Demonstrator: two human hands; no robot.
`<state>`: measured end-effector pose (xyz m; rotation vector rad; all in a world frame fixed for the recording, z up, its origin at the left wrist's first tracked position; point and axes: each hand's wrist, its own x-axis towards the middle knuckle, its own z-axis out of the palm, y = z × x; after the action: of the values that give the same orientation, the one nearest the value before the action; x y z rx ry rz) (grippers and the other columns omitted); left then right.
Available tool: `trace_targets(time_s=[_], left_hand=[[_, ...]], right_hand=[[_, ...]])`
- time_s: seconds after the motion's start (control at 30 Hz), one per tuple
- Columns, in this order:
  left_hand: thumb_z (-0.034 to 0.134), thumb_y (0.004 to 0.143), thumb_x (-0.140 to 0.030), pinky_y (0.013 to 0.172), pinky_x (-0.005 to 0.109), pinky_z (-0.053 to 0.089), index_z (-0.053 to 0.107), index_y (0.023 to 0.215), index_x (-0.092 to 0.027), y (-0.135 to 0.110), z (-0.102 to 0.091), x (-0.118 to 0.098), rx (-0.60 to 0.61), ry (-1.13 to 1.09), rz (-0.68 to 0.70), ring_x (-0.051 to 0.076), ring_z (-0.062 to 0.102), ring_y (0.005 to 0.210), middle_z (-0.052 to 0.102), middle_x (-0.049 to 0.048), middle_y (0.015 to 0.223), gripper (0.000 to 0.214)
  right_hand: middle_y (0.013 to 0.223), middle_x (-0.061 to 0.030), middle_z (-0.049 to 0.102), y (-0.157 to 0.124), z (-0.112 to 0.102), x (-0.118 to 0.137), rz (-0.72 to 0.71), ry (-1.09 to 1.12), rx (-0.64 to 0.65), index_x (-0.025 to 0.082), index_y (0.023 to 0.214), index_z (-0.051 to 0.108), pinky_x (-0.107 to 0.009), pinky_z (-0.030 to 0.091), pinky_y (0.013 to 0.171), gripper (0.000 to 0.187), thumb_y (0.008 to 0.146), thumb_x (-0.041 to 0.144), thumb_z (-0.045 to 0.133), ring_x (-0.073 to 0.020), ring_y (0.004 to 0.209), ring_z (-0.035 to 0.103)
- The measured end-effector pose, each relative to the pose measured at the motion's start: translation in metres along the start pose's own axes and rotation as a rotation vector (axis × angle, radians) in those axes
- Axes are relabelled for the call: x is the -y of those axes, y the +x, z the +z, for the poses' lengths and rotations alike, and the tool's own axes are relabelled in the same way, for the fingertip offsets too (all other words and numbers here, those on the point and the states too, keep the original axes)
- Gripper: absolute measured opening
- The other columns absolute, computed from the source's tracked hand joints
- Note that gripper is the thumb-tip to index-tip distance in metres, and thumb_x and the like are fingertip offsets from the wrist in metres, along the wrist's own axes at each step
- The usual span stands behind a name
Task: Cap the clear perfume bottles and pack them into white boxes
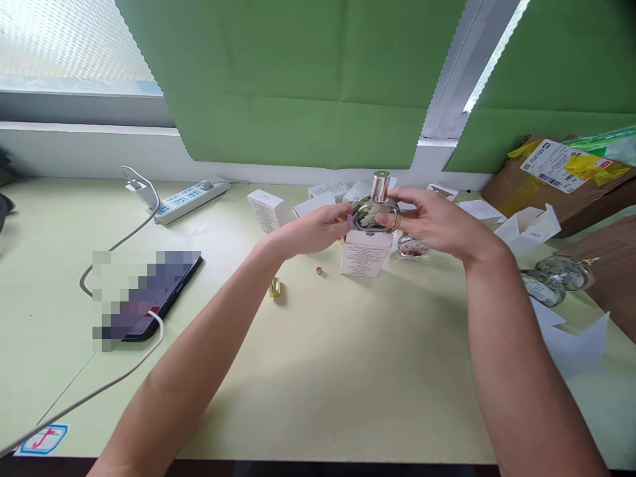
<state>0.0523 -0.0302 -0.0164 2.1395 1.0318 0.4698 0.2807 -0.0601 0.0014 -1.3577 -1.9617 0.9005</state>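
Note:
Both of my hands hold a round glass perfume bottle point(373, 211) with a tall silver cap, upright, above the far middle of the table. My left hand point(318, 228) pinches its left side; my right hand point(431, 220) wraps its right side. Directly below the bottle stands a small white box point(364, 257) with printed text on its front. A second round bottle point(412, 246) lies on the table just under my right hand. A small gold cap point(275, 287) and a tiny brownish piece point(318, 270) lie on the table in front of my left hand.
More white boxes point(268, 209) stand behind my hands. An open white box point(527, 228), two glass bottles point(556, 278) and white paper point(571, 344) lie at right, by a cardboard carton point(556, 192). A phone point(149, 295) on a cable and a power strip point(191, 199) are at left.

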Motion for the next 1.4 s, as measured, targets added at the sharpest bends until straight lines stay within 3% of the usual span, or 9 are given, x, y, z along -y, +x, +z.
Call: trace_targets(time_s=[0.13, 0.33, 0.5, 0.6, 0.97, 1.13, 1.27, 1.4], left_hand=[[0.041, 0.095, -0.032, 0.072, 0.030, 0.048, 0.061, 0.101, -0.023, -0.001, -0.001, 0.002, -0.013, 0.028, 0.019, 0.017, 0.060, 0.090, 0.065, 0.0045, 0.101, 0.023], [0.058, 0.090, -0.039, 0.083, 0.029, 0.050, 0.061, 0.120, -0.032, -0.005, -0.007, 0.000, -0.152, 0.087, 0.127, 0.017, 0.059, 0.106, 0.053, 0.0046, 0.129, 0.031], [0.065, 0.090, -0.039, 0.079, 0.029, 0.049, 0.067, 0.106, -0.024, -0.005, -0.003, -0.014, -0.294, 0.119, 0.243, 0.016, 0.060, 0.099, 0.062, 0.0046, 0.109, 0.022], [0.063, 0.092, -0.034, 0.076, 0.028, 0.048, 0.066, 0.100, -0.020, -0.005, -0.001, -0.020, -0.289, 0.088, 0.284, 0.014, 0.062, 0.088, 0.067, 0.0033, 0.096, 0.016], [0.056, 0.096, -0.035, 0.071, 0.027, 0.045, 0.064, 0.109, -0.022, -0.004, 0.010, -0.022, -0.333, 0.166, 0.281, 0.013, 0.063, 0.087, 0.071, 0.0017, 0.098, 0.020], [0.056, 0.095, -0.032, 0.070, 0.026, 0.044, 0.064, 0.111, -0.023, -0.001, 0.013, -0.020, -0.341, 0.214, 0.282, 0.014, 0.063, 0.086, 0.070, 0.0012, 0.094, 0.020], [0.051, 0.097, -0.030, 0.075, 0.028, 0.044, 0.065, 0.113, -0.024, -0.002, 0.010, -0.020, -0.306, 0.281, 0.301, 0.015, 0.062, 0.088, 0.070, 0.0018, 0.097, 0.023], [0.052, 0.096, -0.034, 0.078, 0.030, 0.043, 0.067, 0.109, -0.024, -0.006, 0.006, -0.022, -0.303, 0.333, 0.271, 0.017, 0.060, 0.087, 0.068, 0.0024, 0.093, 0.022]], right_hand=[[0.106, -0.0072, 0.068, 0.001, 0.003, 0.002, -0.002, -0.031, 0.017, 0.030, 0.115, 0.068, -0.029, 0.046, 0.053, 0.043, 0.080, 0.054, 0.068, -0.0226, 0.084, 0.061], [0.091, -0.0027, 0.068, -0.002, 0.000, 0.005, 0.044, -0.059, 0.073, 0.028, 0.098, 0.069, -0.029, 0.044, 0.057, 0.029, 0.080, 0.051, 0.069, -0.0187, 0.078, 0.060], [0.092, -0.0010, 0.067, -0.003, 0.000, 0.006, 0.037, -0.107, 0.075, 0.029, 0.097, 0.070, -0.029, 0.044, 0.056, 0.026, 0.079, 0.048, 0.070, -0.0167, 0.075, 0.059], [0.090, -0.0008, 0.068, 0.000, 0.000, 0.007, 0.061, -0.138, 0.091, 0.029, 0.097, 0.072, -0.030, 0.045, 0.056, 0.027, 0.076, 0.046, 0.072, -0.0164, 0.072, 0.060], [0.075, 0.0017, 0.066, -0.002, 0.002, 0.017, 0.059, -0.351, 0.105, 0.026, 0.084, 0.070, -0.029, 0.037, 0.053, 0.017, 0.080, 0.042, 0.068, -0.0140, 0.062, 0.053], [0.085, 0.0002, 0.069, 0.000, 0.002, 0.013, 0.048, -0.378, 0.149, 0.027, 0.091, 0.066, -0.030, 0.039, 0.058, 0.018, 0.085, 0.044, 0.062, -0.0172, 0.070, 0.058], [0.108, -0.0033, 0.068, -0.003, 0.001, 0.009, 0.020, -0.342, 0.201, 0.029, 0.112, 0.061, -0.032, 0.044, 0.068, 0.027, 0.089, 0.043, 0.057, -0.0229, 0.090, 0.062], [0.127, -0.0052, 0.062, -0.006, -0.001, 0.006, 0.025, -0.375, 0.221, 0.030, 0.119, 0.060, -0.035, 0.047, 0.077, 0.035, 0.085, 0.041, 0.062, -0.0276, 0.107, 0.061]])
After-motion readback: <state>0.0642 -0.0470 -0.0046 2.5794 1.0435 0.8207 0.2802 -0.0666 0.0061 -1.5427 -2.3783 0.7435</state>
